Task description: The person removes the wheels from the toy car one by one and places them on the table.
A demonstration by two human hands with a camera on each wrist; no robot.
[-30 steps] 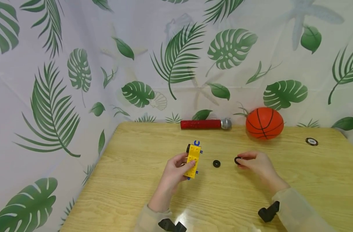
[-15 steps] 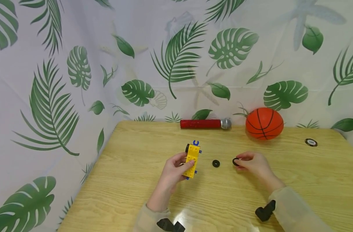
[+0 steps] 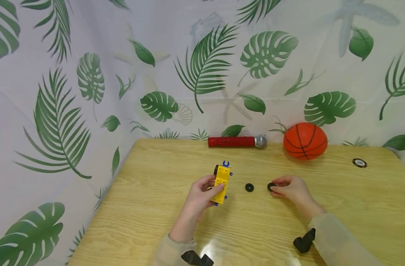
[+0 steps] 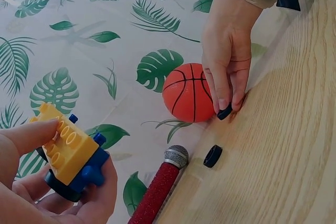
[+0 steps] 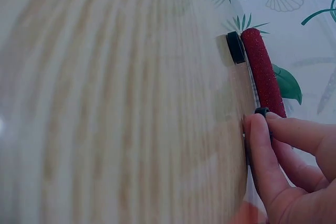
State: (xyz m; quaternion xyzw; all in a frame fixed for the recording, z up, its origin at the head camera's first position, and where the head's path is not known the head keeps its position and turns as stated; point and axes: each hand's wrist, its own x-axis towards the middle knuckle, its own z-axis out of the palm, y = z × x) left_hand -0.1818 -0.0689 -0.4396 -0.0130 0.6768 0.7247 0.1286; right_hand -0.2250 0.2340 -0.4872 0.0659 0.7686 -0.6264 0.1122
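1) Left hand (image 3: pixel 200 193) grips the yellow toy vehicle (image 3: pixel 222 178), lower centre of the head frame
2) Right hand (image 3: pixel 293 189) pinches a black ring (image 3: pixel 269 187), lower right of centre
3) Second ring (image 3: pixel 247 188) lies between them

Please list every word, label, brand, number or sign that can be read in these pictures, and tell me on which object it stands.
No text can be read with certainty.
Round chip: dark marks on its pale centre, too small and blurred to read.
Yellow-and-blue toy, black rings, red microphone, orange ball: none visible.
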